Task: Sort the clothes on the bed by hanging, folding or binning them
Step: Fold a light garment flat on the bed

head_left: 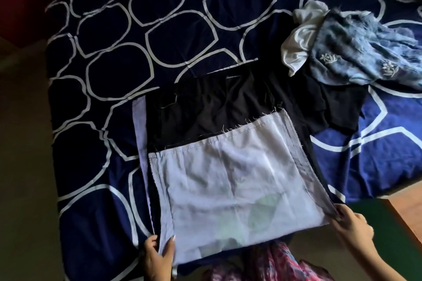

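Observation:
A garment of pale lilac cloth (228, 178) joined to black cloth (205, 102) lies spread flat on the near part of the bed. My left hand (157, 258) pinches its near left corner between thumb and fingers. At the near right corner, my right hand (351, 226) grips the edge of the same garment. The lilac panel has a frayed upper seam where it meets the black part.
The bed wears a navy sheet (137, 29) with white ring shapes. At the right lie a crumpled white garment (296, 45), a blue embroidered cloth (360, 52) and a black garment (338, 102). A brown floor (22, 166) runs along the left.

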{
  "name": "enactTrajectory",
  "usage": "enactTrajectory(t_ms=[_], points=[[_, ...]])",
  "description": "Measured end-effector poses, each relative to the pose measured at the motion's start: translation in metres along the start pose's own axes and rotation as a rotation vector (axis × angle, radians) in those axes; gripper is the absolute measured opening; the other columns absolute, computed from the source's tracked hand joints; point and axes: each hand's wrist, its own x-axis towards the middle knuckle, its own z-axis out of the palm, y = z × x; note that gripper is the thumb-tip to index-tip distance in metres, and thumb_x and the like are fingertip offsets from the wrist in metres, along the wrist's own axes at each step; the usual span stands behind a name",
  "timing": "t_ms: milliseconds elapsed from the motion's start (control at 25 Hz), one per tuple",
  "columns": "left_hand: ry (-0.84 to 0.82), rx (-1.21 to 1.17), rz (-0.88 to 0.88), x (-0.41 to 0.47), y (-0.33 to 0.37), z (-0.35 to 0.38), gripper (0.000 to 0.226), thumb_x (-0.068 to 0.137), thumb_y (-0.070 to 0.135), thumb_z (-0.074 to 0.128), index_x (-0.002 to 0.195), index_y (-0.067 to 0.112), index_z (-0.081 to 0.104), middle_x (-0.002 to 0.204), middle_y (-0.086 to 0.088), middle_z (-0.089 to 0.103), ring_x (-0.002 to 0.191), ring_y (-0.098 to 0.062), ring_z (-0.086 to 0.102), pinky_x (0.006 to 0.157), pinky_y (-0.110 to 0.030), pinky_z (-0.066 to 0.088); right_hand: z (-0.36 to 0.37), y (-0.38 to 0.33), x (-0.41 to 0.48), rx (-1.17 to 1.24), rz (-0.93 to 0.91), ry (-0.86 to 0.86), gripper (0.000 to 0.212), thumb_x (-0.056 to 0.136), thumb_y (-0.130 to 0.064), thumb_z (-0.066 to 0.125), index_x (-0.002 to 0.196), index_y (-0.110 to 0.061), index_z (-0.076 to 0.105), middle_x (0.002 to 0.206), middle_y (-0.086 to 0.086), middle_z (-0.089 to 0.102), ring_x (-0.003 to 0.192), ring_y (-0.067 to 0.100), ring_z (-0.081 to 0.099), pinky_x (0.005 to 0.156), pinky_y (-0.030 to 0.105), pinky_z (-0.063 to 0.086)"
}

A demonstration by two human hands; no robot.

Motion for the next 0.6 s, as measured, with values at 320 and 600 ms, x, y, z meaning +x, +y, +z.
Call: enactTrajectory(t_ms=[320, 600], points=[[0.163, 0.133, -0.056, -0.004, -0.017, -0.010, 0.077, 0.053, 0.087, 0.039, 0.078, 0.019, 0.066, 0.071, -0.017, 0.069, 0.068, -0.037, 0.066, 0.063, -0.040, 0.048, 0.028, -0.012, -0.023, -0.076, 0.158, 0.104, 0.039, 0.079, -0.023, 0.060, 0.117, -0.012, 0.056, 0.095, 0.020, 0.059, 0.103, 0.038, 0.052, 0.087, 0.045, 0.044], [0.366, 0.278, 0.066, 0.063, 0.060, -0.040, 0.064, 0.080, 0.062, 0.035, 0.125, 0.021, 0.055, 0.124, -0.009, 0.061, 0.113, -0.038, 0.050, 0.096, -0.050, 0.033, 0.032, -0.093, 0.013, -0.039, -0.462, 0.397, 0.061, 0.080, -0.038, 0.037, 0.135, -0.011, 0.043, 0.138, 0.016, 0.048, 0.129, 0.033, 0.039, 0.105, 0.044, 0.027]])
